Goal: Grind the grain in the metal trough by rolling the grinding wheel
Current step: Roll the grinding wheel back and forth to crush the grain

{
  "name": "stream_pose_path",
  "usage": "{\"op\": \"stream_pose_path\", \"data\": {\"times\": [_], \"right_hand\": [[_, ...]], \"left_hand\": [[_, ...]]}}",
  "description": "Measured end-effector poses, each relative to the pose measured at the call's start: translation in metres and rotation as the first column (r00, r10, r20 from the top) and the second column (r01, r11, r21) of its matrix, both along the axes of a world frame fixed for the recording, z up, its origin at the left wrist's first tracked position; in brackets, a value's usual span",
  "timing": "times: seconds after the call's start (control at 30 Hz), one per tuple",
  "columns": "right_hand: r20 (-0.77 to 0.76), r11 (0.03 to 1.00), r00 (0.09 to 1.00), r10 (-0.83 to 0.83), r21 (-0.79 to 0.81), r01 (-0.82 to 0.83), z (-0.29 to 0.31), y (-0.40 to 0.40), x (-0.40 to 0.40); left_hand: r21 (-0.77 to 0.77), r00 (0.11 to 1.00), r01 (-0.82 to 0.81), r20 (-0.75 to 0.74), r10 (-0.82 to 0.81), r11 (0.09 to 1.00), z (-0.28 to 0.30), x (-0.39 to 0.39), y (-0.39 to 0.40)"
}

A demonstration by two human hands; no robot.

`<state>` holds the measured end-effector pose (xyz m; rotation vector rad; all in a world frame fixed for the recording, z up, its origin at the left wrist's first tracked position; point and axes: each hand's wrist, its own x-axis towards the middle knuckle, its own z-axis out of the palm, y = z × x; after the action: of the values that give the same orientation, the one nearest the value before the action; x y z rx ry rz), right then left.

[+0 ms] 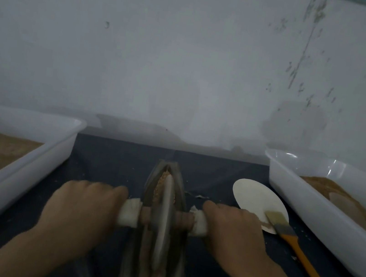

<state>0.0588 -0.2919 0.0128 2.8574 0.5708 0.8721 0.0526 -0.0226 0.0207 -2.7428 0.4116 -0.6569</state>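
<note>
A narrow boat-shaped metal trough runs away from me down the middle of the dark table. Tan grain lies along its groove. A thin grinding wheel stands upright in the groove on a wooden axle with pale wrapped handles. My left hand grips the left handle. My right hand grips the right handle. Both sets of fingers curl over the handles, hiding most of them.
A white plastic tub holding brown powder stands at the left, and another white tub with brown powder at the right. A white paper plate and an orange-handled brush lie right of the trough. A wall rises behind.
</note>
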Motion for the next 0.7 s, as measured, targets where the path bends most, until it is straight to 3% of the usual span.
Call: {"op": "stream_pose_path", "data": {"times": [0.13,0.23,0.3,0.43,0.5,0.7], "right_hand": [[-0.005,0.991,0.995,-0.104,-0.089,0.103,0.009,0.010,0.051],[0.008,0.983,0.992,-0.128,-0.131,0.128,0.020,0.019,0.065],[0.016,0.982,0.993,-0.113,-0.149,0.114,0.025,0.023,0.058],[-0.108,0.993,0.993,-0.039,-0.112,0.027,0.024,0.016,0.020],[-0.082,0.993,0.997,0.007,-0.117,-0.016,0.022,0.011,-0.008],[-0.012,0.993,0.998,0.068,-0.096,-0.069,0.019,0.005,-0.033]], "left_hand": [[-0.071,0.997,-0.027,0.068,0.032,0.997,-0.003,0.049,-0.002],[-0.177,0.996,-0.081,0.007,0.084,0.981,-0.006,0.061,0.003],[-0.194,0.994,-0.105,-0.032,0.101,0.975,-0.012,0.055,0.004],[-0.179,0.988,-0.100,-0.130,0.078,0.979,-0.006,0.018,0.001],[-0.187,0.968,-0.087,-0.250,0.038,0.978,0.003,-0.005,0.001],[-0.148,0.954,-0.114,-0.294,0.066,0.982,0.008,-0.034,0.002]]}}
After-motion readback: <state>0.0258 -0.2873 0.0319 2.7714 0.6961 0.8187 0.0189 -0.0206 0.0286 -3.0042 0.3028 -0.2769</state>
